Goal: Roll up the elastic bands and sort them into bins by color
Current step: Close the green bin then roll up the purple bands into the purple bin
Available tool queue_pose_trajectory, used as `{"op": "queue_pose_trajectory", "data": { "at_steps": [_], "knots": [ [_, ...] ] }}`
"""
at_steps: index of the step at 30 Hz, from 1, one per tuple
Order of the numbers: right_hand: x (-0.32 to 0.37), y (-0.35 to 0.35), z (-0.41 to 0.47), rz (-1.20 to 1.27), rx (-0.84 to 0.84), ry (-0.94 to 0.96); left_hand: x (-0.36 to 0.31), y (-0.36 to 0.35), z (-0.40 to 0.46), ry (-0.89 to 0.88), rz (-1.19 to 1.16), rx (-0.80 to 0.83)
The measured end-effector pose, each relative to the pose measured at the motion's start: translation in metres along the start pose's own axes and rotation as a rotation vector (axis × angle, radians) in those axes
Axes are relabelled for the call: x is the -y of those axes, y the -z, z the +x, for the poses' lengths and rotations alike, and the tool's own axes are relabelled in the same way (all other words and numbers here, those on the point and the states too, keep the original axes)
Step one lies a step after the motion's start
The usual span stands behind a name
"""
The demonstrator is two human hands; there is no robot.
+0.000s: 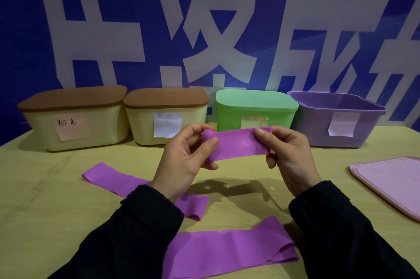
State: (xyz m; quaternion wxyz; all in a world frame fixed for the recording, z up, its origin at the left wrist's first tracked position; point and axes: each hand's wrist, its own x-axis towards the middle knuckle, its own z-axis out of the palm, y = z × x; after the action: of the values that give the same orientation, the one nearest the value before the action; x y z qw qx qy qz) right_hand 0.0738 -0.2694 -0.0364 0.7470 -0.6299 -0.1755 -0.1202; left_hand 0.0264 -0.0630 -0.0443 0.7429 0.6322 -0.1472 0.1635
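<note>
A purple elastic band [238, 145] is held up.
It is flat and smooth, pinched by the left hand [186, 162] at its rolled end and by the right hand [288, 158].

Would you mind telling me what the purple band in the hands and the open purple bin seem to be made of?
The purple band, pinched by the left hand and right hand, looks like thin matte rubber or latex: it bends limply and curls at one end. The purple bin looks like rigid, smooth moulded plastic with a faint sheen, judging by its even walls and rim.
</note>
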Motion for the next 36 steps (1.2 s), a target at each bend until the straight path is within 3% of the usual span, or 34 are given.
{"op": "queue_pose_trajectory", "data": {
  "at_steps": [7,11,17,25,30,36],
  "knots": [
    [-0.0001,-0.0060,-0.0028,0.060,0.090,-0.067,0.0038,0.0014,0.0004,0.030,-0.016,0.051],
    [0.0015,-0.0050,-0.0025,0.094,0.104,-0.097,0.0016,0.0015,0.0021,0.019,0.065,-0.016],
    [0.0018,-0.0050,-0.0037,0.108,0.106,-0.111,0.0017,0.0012,0.0031,0.036,-0.014,-0.063],
    [-0.0009,-0.0089,-0.0037,0.081,0.113,-0.095,0.0075,-0.0023,0.0018,-0.020,0.091,0.054],
    [-0.0039,-0.0074,-0.0048,0.096,0.153,-0.150,0.0087,0.0024,0.0022,-0.013,0.184,0.017],
    [-0.0076,-0.0059,-0.0030,0.042,0.130,-0.133,0.0057,0.0023,0.0029,0.025,0.108,-0.056]
  ]
}}
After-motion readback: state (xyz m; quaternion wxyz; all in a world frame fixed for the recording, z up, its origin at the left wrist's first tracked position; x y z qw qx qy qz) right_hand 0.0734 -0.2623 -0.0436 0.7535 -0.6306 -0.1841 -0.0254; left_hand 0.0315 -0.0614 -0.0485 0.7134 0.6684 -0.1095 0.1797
